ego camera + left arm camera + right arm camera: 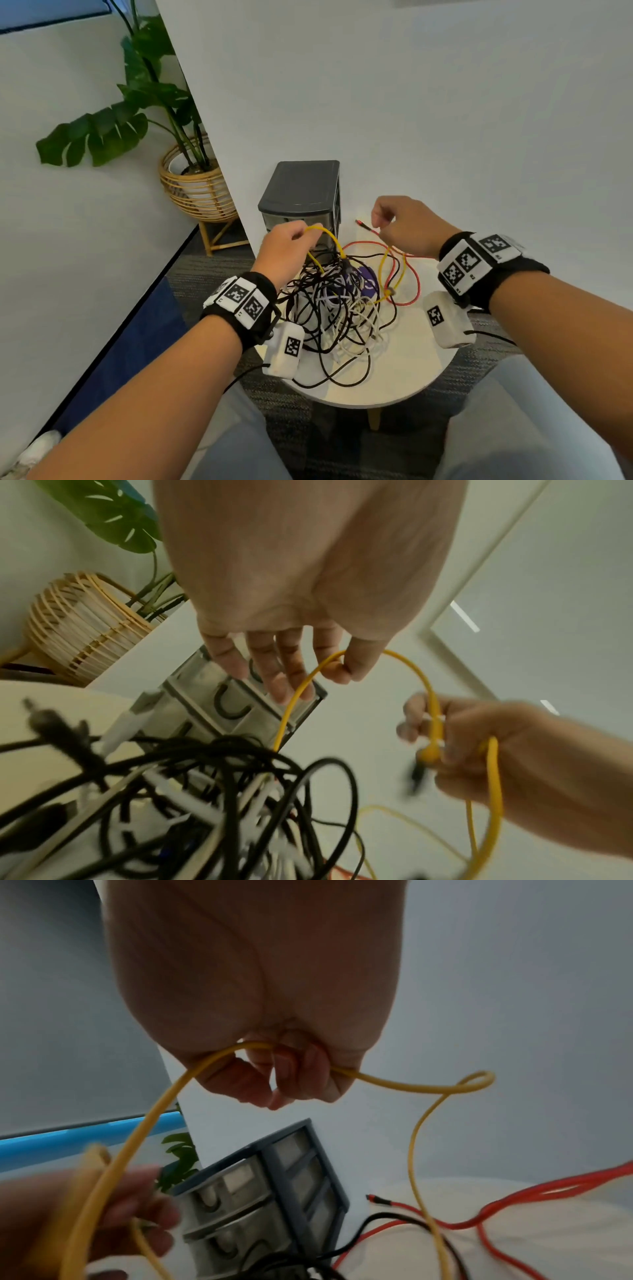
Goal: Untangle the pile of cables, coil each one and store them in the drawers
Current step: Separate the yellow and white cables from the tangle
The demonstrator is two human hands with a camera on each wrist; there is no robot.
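Note:
A tangled pile of black and white cables [329,308] lies on a small round white table [404,370]. A yellow cable [330,234] rises out of the pile. My left hand [291,243] pinches a loop of it between thumb and forefinger [337,669], above the pile's left side. My right hand [400,222] is curled round another stretch of the yellow cable [411,1087], to the right and level with the left. A red cable [412,281] loops on the table under the right hand. The grey drawer unit [301,195] stands behind the pile, drawers closed.
A purple round object [368,284] shows under the pile. A white wall runs close behind the table and the drawer unit. A potted plant in a wicker stand [195,185] is on the floor to the left. My knees are near the table's front edge.

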